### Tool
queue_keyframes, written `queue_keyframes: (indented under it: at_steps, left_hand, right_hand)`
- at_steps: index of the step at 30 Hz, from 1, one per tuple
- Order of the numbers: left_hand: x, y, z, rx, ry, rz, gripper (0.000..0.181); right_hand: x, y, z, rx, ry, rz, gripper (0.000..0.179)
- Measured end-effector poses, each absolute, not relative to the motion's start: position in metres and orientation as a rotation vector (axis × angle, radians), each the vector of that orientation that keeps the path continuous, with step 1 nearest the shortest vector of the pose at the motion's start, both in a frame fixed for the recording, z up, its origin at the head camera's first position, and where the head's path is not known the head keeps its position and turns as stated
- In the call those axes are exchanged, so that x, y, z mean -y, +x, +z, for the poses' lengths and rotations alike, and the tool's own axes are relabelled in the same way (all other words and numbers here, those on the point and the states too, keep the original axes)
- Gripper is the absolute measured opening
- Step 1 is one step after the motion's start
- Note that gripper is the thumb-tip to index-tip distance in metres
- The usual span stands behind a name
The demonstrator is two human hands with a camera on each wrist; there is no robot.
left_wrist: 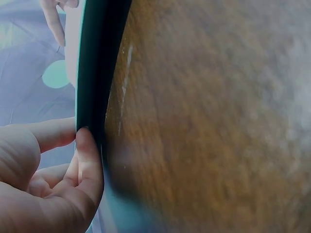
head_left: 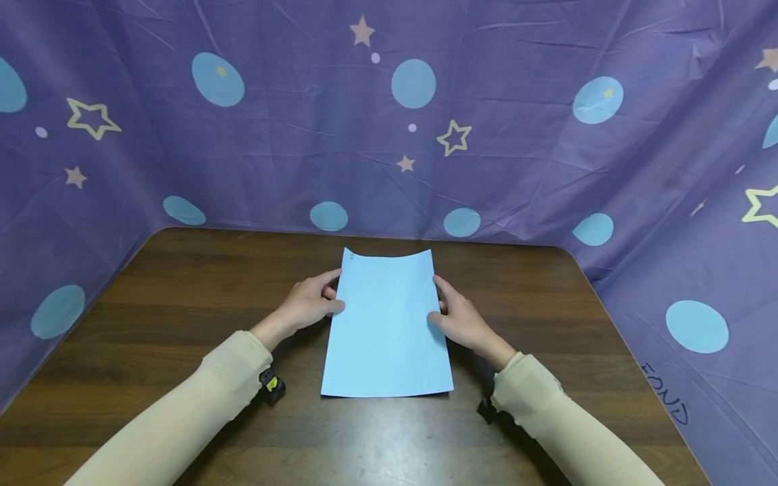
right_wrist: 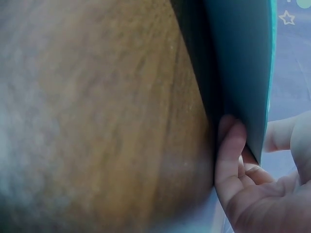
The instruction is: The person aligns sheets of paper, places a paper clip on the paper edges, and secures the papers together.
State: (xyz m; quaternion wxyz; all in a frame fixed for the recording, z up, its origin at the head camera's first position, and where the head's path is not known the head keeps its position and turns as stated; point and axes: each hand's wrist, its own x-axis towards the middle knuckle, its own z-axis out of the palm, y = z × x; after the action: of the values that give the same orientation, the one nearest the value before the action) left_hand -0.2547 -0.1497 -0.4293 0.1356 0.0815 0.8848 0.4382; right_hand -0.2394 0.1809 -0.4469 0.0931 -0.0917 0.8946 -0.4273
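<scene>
A light blue sheet of paper (head_left: 387,324) is held by both hands over the middle of the table, its far edge bowed and its near edge just above the wood. My left hand (head_left: 306,302) pinches the left side, thumb on top and fingers at the edge and beneath. On the opposite side my right hand (head_left: 460,317) pinches the right edge in the same way. In the left wrist view the left hand (left_wrist: 58,170) grips the paper's edge, its underside dark. The right wrist view shows the right hand (right_wrist: 262,179) with fingers under the sheet (right_wrist: 245,73).
A brown wooden table (head_left: 213,283) lies under the paper. Purple cloth (head_left: 292,135) with stars and blue dots hangs along its back and sides. Dark wrist devices (head_left: 271,386) are strapped at both sleeves.
</scene>
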Motion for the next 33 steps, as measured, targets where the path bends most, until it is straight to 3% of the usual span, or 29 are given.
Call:
queue_keyframes:
  at_steps: [33]
  left_hand:
    - [0.1543,-0.2561,-0.4265,-2.656,0.289,1.094,0.078]
  right_hand:
    - [-0.1814,-0.2396,-0.4379,-2.740,-0.365,-1.087,0.075]
